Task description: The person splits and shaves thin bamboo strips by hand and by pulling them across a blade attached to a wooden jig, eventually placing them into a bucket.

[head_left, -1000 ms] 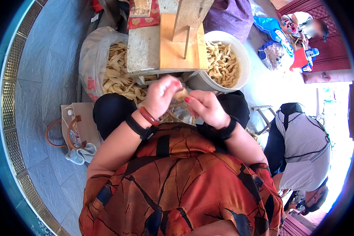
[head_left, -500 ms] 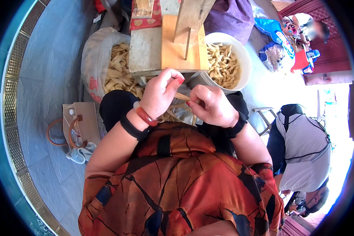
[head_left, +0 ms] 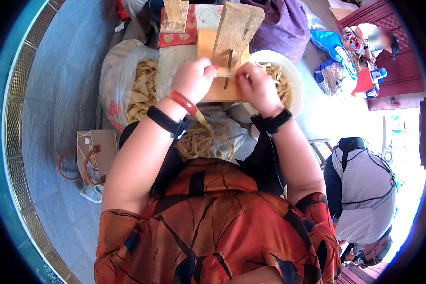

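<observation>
Between my two hands a pale yellowish strip [head_left: 226, 72] is stretched level, crossing a thin upright rod [head_left: 229, 60] on a wooden stand. My left hand [head_left: 192, 78] pinches its left end, thumb and fingers together. The other end is pinched in my right hand [head_left: 259, 90]. Just behind the strip, a wooden upright board [head_left: 236, 33] rises from a light wooden base [head_left: 218, 93]. Below my left wrist, a long pale strip hangs toward a heap of strips [head_left: 201, 142] in a clear plastic bag at my lap. Whether the strip touches the rod is unclear.
A clear plastic bag [head_left: 116, 59] with broad pale strips stands left of the bench [head_left: 173, 59]. To the right is a white bucket [head_left: 294, 71] of cut pieces. A handbag [head_left: 108, 146] sits on the left floor. Two people [head_left: 364, 189] [head_left: 371, 38] are at the right.
Both hands have moved forward and up from above my lap to the wooden stand, carrying the strip to the rod. The bagged strips at my lap are now more exposed.
</observation>
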The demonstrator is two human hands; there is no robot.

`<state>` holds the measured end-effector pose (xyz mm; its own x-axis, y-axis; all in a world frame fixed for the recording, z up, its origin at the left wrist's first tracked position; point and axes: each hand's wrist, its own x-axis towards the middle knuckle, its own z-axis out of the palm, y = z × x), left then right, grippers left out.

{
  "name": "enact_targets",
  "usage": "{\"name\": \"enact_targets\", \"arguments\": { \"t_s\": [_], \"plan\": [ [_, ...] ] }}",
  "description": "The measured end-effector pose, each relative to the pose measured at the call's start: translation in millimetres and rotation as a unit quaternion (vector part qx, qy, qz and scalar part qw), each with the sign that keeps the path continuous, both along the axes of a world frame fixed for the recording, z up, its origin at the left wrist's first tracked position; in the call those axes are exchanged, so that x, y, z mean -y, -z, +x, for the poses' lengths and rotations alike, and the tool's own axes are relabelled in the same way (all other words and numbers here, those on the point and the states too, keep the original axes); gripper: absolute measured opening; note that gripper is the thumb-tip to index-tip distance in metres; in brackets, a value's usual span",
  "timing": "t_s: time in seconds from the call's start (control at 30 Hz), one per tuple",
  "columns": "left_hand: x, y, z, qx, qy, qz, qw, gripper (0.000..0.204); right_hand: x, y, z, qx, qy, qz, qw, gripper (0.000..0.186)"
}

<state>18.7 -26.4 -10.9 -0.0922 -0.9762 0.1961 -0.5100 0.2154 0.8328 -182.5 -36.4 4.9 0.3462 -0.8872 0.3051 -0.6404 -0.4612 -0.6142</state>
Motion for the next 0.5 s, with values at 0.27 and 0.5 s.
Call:
{"name": "enact_targets", "arguments": {
  "t_s": [0.27, 0.5],
  "plan": [
    [-55.4, -13.0, -2.1, -0.251, 0.179, 0.261, 0.915, 0.018, -58.1, -25.3, -9.1, -0.044, -0.136, -0.186, 0.972, 0.039],
    [-81.6, -0.3, 23.0, -0.384, 0.275, 0.371, 0.799, 0.02, -75.1, -11.9, -20.9, -0.001, -0.083, -0.201, 0.976, 0.023]
  ]
}}
